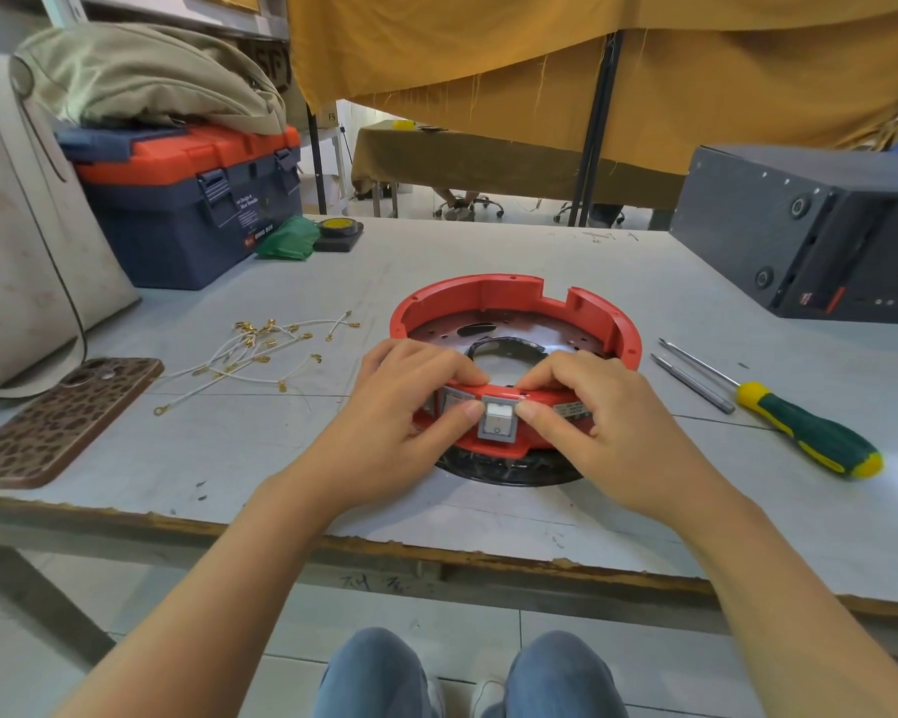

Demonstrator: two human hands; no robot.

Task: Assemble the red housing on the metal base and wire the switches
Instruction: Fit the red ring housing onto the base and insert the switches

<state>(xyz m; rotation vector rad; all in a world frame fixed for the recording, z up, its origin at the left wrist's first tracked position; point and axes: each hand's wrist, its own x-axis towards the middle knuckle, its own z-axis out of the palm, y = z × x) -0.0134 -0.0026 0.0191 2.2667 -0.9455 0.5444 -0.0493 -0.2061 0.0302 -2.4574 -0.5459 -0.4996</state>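
A round red housing [493,295] sits on a metal base [556,344] in the middle of the table. A grey-and-white rocker switch [497,421] is set in the housing's near wall, with a second switch [449,401] just left of it, partly hidden. My left hand [405,406] grips the near wall, thumb at the white switch's left edge and fingers curled over the rim. My right hand [592,406] grips the wall the same way, thumb at the switch's right edge. A loose pile of white wires with brass terminals [260,355] lies to the left.
A green-and-yellow screwdriver [799,427] and a thin grey tool [693,383] lie to the right. A phone [58,422] lies at the left. A toolbox [193,199], a bag [22,225], a tape roll [339,228] and a dark box [810,230] stand along the back.
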